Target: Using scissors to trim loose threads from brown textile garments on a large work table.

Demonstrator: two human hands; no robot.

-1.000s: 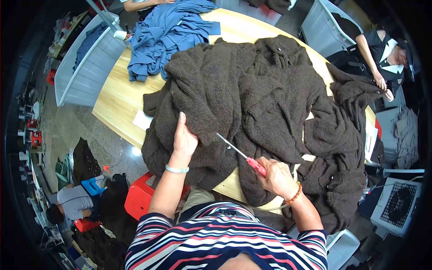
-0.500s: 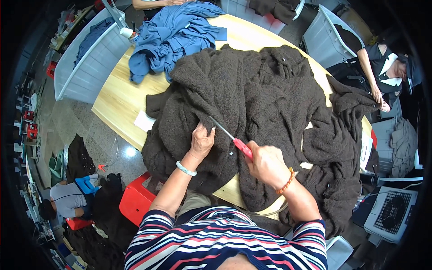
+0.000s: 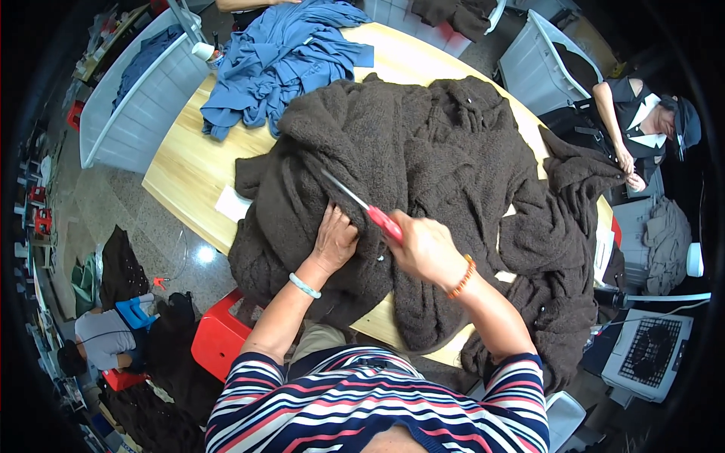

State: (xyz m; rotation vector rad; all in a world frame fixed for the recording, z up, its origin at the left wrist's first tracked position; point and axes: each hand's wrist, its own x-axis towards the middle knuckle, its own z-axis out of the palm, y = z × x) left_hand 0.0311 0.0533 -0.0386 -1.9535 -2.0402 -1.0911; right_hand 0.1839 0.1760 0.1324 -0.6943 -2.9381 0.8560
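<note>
Dark brown knit garments (image 3: 461, 196) lie heaped over the table. My left hand (image 3: 334, 240) is on the near left part of the heap, its fingers bent and gripping the knit cloth. In my right hand (image 3: 425, 249) are red-handled scissors (image 3: 385, 223), held by the handle. Their narrow metal blade points up and left over the brown cloth, just beyond my left fingers. Whether the blades are apart cannot be made out. A small white bit (image 3: 380, 258) shows on the cloth between my hands.
Blue garments (image 3: 294, 60) are piled on the wooden table (image 3: 177, 162) at the far left. Grey bins (image 3: 140, 98) stand around it. A person (image 3: 642, 124) at right handles brown cloth; another (image 3: 109, 336) sits low at left. A red stool (image 3: 219, 336) is beside my left side.
The scissors and my right hand have moved left and slightly up, with the blade now past my left fingers. My left fingers have shifted slightly on the cloth. The whole view has shifted slightly.
</note>
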